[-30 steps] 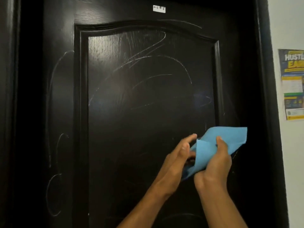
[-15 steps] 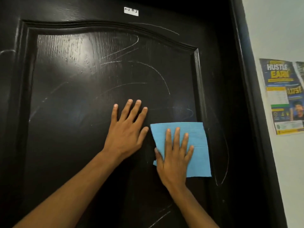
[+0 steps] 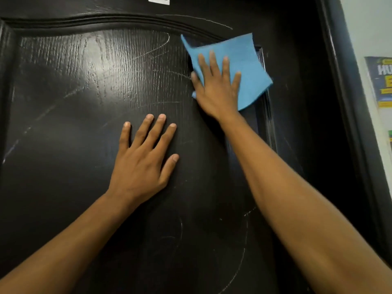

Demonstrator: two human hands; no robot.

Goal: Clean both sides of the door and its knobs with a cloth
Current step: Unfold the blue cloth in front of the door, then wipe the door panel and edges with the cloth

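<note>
Cloth (image 3: 248,66) had slid up to the door (image 3: 74,107) panel's upper right corner under the right hand (image 3: 216,85), fingers spread flat; left hand (image 3: 142,164) braced flat, so wiping had only just started.

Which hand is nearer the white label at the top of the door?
Right. The right hand presses the blue cloth just below-right of the white label; the left hand lies flat much lower.

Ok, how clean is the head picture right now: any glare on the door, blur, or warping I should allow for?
Head view: broad glare on the glossy door panel at upper left, washing out some chalk marks there; the blue cloth edges and right hand are slightly motion-blurred; the left hand is sharp; wide-angle bending curves the door frame at right; the poster is soft and cut off.
</note>
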